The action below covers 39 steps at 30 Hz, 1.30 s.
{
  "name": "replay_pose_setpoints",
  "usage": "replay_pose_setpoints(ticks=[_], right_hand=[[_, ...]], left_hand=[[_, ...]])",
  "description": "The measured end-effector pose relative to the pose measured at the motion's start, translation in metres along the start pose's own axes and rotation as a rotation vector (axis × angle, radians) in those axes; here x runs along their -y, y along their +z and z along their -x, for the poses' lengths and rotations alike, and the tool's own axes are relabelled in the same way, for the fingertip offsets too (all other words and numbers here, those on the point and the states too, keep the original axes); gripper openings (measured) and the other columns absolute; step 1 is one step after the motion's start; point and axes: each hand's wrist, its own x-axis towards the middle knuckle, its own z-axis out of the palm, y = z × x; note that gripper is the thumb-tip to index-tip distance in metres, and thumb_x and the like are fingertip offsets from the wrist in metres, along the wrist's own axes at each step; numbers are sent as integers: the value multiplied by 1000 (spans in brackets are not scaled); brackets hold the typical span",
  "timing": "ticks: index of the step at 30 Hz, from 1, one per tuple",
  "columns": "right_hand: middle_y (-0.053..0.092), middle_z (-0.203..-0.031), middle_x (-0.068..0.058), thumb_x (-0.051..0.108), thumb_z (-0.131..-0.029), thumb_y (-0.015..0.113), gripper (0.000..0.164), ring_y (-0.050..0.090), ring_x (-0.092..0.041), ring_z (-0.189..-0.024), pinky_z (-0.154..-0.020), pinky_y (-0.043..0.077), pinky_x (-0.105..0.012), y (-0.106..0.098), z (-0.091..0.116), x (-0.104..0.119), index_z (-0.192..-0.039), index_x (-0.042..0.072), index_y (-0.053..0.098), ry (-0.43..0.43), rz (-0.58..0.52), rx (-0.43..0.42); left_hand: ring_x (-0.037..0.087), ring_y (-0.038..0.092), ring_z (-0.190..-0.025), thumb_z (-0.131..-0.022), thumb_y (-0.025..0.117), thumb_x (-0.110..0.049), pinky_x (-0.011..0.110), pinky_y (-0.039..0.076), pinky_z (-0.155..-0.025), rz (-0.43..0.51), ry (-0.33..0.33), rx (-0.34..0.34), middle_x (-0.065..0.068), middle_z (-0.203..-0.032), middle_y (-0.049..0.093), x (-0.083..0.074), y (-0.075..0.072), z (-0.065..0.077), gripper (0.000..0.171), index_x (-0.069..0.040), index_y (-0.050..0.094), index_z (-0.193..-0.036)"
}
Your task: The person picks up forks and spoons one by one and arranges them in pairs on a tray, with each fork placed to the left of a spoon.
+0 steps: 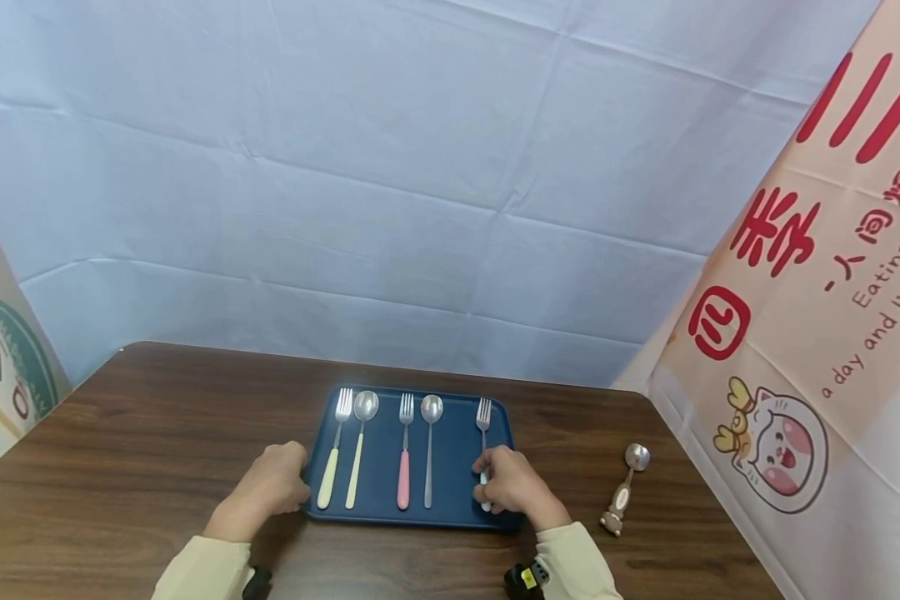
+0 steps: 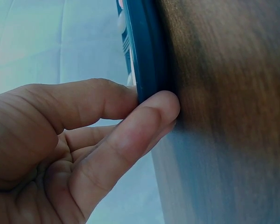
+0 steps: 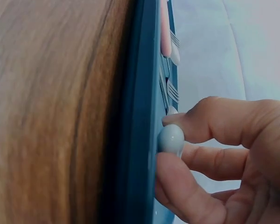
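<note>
A dark blue rectangular tray (image 1: pixel 380 477) lies on the wooden table in the head view. My left hand (image 1: pixel 272 485) pinches its left edge near the front corner; the left wrist view shows thumb and fingers on the tray rim (image 2: pixel 147 51). At the tray's right side, my right hand (image 1: pixel 513 481) pinches the handle of a white-handled fork (image 1: pixel 483 414), whose rounded end sits between thumb and finger in the right wrist view. Also on the tray are a yellow-handled fork (image 1: pixel 330 475), a yellow-handled spoon (image 1: pixel 355 471), a pink-handled fork (image 1: pixel 403 479) and a grey-handled spoon (image 1: pixel 429 458).
Right of the tray, a spoon with a brown bear-shaped handle (image 1: pixel 621 500) lies on the wooden table (image 1: pixel 157 433). Behind the table hangs a pale blue cloth (image 1: pixel 345 208). A printed banner (image 1: pixel 780 358) stands along the right side.
</note>
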Motion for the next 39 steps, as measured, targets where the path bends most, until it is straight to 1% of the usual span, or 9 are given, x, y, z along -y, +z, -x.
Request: replay_pose_setpoints(ticks=[6, 11, 17, 24, 29, 37, 39], right_hand=[[49, -56, -7, -6, -71, 65, 28, 57, -16, -48, -46, 49, -28, 4, -1, 3, -98, -7, 62, -12, 11, 12], [51, -58, -8, -6, -71, 66, 27, 57, -15, -48, -46, 49, -28, 5, -1, 4, -98, -7, 62, -1, 16, 22], [54, -63, -6, -5, -71, 66, 27, 57, -15, -49, -47, 49, -27, 6, -3, 5, -98, -7, 63, -1, 23, 21], [53, -61, -6, -5, -71, 66, 27, 57, -15, -47, -46, 49, -27, 7, -3, 6, -98, -7, 62, -16, 33, 15], [54, -65, -6, -5, -71, 67, 27, 56, -14, -47, -46, 48, -27, 8, -4, 8, -97, -7, 63, -27, 53, 15], [54, -69, -6, -4, -72, 67, 27, 56, -13, -46, -46, 47, -27, 11, -6, 10, -99, -7, 63, -45, 95, 20], [55, -75, -8, -4, -72, 68, 27, 55, -13, -46, -46, 47, -27, 11, -5, 11, -99, -7, 63, -47, 103, 20]], left_hand=[[15, 50, -47, -71, 61, 8, 28, 41, -45, -7, -2, 1, 6, -57, 50, 0, -1, 1, 10, 1, 54, -69], [15, 50, -47, -71, 62, 7, 28, 40, -45, -9, 1, 1, 6, -56, 50, 0, 0, 1, 12, 1, 53, -67], [16, 50, -47, -71, 61, 8, 28, 40, -44, -14, -7, 1, 6, -56, 51, 0, -1, 0, 11, 1, 53, -68], [15, 51, -47, -72, 61, 8, 28, 41, -45, -8, -13, 6, 6, -56, 51, -1, -1, 1, 10, 2, 54, -69], [16, 51, -47, -71, 61, 8, 28, 41, -45, 0, -13, 11, 6, -56, 51, -1, -1, 1, 9, 2, 55, -70], [16, 51, -47, -71, 61, 8, 28, 41, -45, -12, -13, 15, 6, -57, 51, -1, -1, 0, 9, 2, 54, -70], [16, 51, -48, -72, 61, 7, 28, 41, -45, -14, -17, 18, 6, -57, 51, -1, -1, 1, 9, 2, 54, -70]])
